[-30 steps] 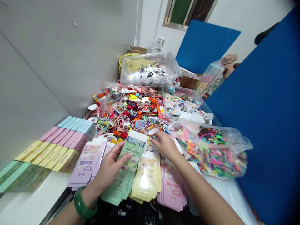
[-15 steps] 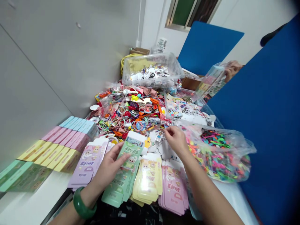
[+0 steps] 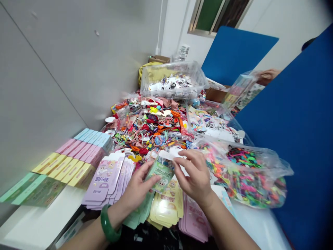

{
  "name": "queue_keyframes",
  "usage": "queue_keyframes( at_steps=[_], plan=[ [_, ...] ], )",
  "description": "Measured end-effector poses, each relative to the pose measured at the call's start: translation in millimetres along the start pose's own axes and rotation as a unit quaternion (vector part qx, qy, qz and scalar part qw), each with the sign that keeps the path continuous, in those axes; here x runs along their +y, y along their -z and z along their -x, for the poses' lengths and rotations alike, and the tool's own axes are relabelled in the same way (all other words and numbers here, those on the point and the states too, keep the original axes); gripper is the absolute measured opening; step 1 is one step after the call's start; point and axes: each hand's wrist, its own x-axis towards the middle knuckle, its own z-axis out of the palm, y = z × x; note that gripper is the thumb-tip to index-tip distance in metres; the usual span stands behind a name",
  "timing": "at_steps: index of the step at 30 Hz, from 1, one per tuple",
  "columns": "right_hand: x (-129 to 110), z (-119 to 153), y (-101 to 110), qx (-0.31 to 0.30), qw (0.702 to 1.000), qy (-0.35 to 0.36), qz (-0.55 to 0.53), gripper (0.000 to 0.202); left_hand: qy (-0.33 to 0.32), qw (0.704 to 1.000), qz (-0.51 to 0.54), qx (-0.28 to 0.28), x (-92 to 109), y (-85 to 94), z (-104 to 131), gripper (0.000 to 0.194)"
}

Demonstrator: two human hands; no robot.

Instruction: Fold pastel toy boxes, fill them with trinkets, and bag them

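Note:
A green printed carton is gripped between the thumb and fingers of my left hand, its open end tilted up and away. My right hand is beside that open end, fingertips pinched on a white flat piece. Below the hands lie stacks of flat cartons: purple, green, yellow and pink. A heap of small colourful trinkets spreads just beyond.
Filled boxes in green, yellow, pink and blue stand in rows at left. Behind are a clear bin and a clear tray. A bag of bright pieces lies right, by a blue panel. Another person's hand shows behind it.
The green carton has come off its stack in my left hand, tilted up. My right hand has moved to its open end, now with a white piece. The view has shifted slightly.

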Motion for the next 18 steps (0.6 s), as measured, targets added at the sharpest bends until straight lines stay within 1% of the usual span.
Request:
queue_keyframes(
  at_steps=[2, 3, 5, 7, 10, 14, 16, 18],
  plan=[
    [-1, 1, -1, -0.051, 0.997, -0.023, -0.055, 0.024, -0.009, 1.000, 0.002, 0.000, 0, 0.1, 0, 0.040],
    [-1, 2, -1, -0.067, 0.994, -0.041, -0.078, 0.025, -0.010, 1.000, 0.001, 0.000, -1, 0.5, 0, 0.041],
    [-1, 3, 1, -0.069, 0.990, -0.081, -0.097, 0.025, -0.013, 1.000, -0.007, 0.001, -3, 1.5, 0, 0.041],
    [-2, 4, 3, -0.066, 0.988, -0.105, -0.093, 0.020, -0.025, 1.000, -0.018, 0.003, -6, 2.0, 0, 0.040],
    [-6, 6, 4, -0.106, 0.983, -0.111, -0.098, 0.018, -0.046, 0.998, -0.032, 0.006, -8, 1.8, 0, 0.038],
    [-10, 7, 10, -0.154, 0.973, -0.122, -0.120, 0.021, -0.037, 0.998, -0.043, 0.008, -10, 1.1, 0, 0.038],
    [0, 6, 20, -0.157, 0.968, -0.152, -0.126, 0.019, -0.020, 0.999, -0.046, 0.014, -11, 1.5, 0, 0.041],
    [23, 6, 38, -0.128, 0.963, -0.225, -0.077, 0.016, 0.005, 0.998, -0.052, 0.024, -11, 3.2, 0, 0.046]
  ],
)
